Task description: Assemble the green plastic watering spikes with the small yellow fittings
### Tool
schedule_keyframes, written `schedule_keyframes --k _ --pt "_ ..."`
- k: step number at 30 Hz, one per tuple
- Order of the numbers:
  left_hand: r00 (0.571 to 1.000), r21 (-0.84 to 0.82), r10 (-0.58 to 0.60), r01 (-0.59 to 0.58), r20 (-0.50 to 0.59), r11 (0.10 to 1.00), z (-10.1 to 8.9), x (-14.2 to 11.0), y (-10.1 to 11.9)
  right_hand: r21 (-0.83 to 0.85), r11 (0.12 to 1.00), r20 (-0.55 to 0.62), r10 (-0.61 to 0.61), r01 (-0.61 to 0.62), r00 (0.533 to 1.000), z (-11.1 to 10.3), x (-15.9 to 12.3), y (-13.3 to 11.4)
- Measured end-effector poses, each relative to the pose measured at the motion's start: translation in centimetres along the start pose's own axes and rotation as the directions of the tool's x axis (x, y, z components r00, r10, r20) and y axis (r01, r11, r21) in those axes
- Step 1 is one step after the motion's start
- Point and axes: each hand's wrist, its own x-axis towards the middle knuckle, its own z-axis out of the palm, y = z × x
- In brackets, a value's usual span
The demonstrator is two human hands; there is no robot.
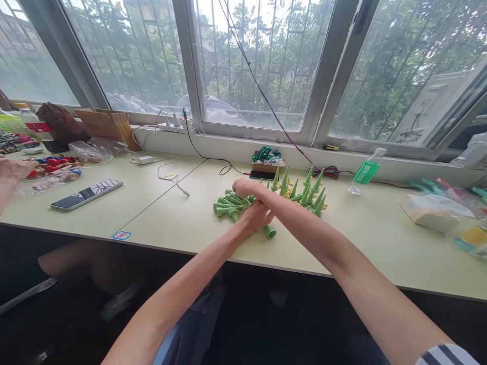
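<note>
My two forearms cross, the right one passing over the left. My right hand (243, 187) is curled closed at the back edge of a pile of green plastic plant watering spikes (227, 204); what its fingers hold, if anything, is hidden. Just nearer to me, my left hand (257, 215) lies low at the pile's right side, its fingers mostly hidden. A loose green tube end (270, 232) pokes out beside it, round opening toward me. Behind my right forearm, several green spikes with yellow valves (314, 190) stand point up in a group.
A small box with green items (267, 158) and a dark phone (262, 175) are behind the pile. At right stand a water bottle (366, 171) and a tissue pack (433, 210). Leftward lie a cable (173, 177), a phone (87, 195) and another person's hand (13, 172).
</note>
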Motion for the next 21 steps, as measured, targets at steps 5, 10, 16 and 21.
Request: schedule_keyframes --k 5,10,16,21 --pt "0.991 0.101 0.085 -0.096 0.104 0.99 -0.1 0.1 0.2 -0.027 0.999 0.014 -0.02 0.021 1.0 0.0 -1.0 -0.1" --pt "0.986 0.114 0.157 -0.162 0.055 0.98 0.2 0.3 -0.1 -0.032 0.999 0.01 -0.036 0.036 0.999 -0.2 -2.3 -0.2" --pt "0.984 0.121 0.159 -0.169 0.084 0.978 -0.3 0.3 0.3 0.001 0.998 -0.013 -0.058 0.058 0.998 -0.4 -3.7 0.2" --pt "0.979 0.093 0.188 -0.195 0.081 0.976 -0.8 0.2 0.7 0.029 0.996 -0.038 -0.088 0.089 0.995 -0.5 -4.7 0.5"
